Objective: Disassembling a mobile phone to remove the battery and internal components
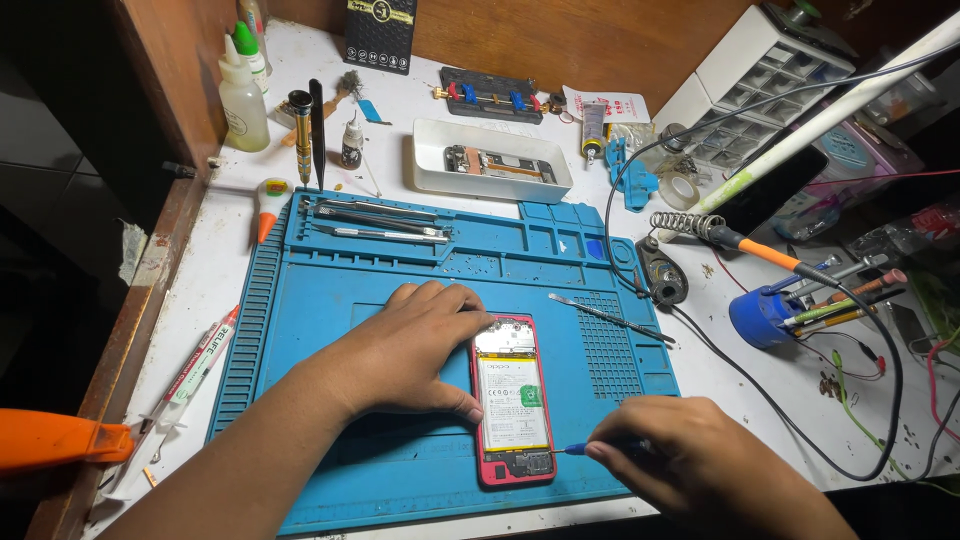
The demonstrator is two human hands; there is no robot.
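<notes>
An opened red phone point(512, 398) lies face down on the blue work mat point(330, 300), its white battery and boards exposed. My left hand point(405, 350) rests flat on the mat and holds the phone's left edge with thumb and fingers. My right hand point(690, 455) grips a small blue-tipped screwdriver point(570, 449), whose tip touches the lower right corner of the phone.
Tweezers point(375, 222) and a metal spudger point(610, 318) lie on the mat. A white tray point(490, 160) with phone parts, bottles point(243, 100), a soldering iron point(760, 252) on its stand, a blue tool cup point(762, 316), a syringe point(200, 362) and parts drawers point(765, 75) surround it.
</notes>
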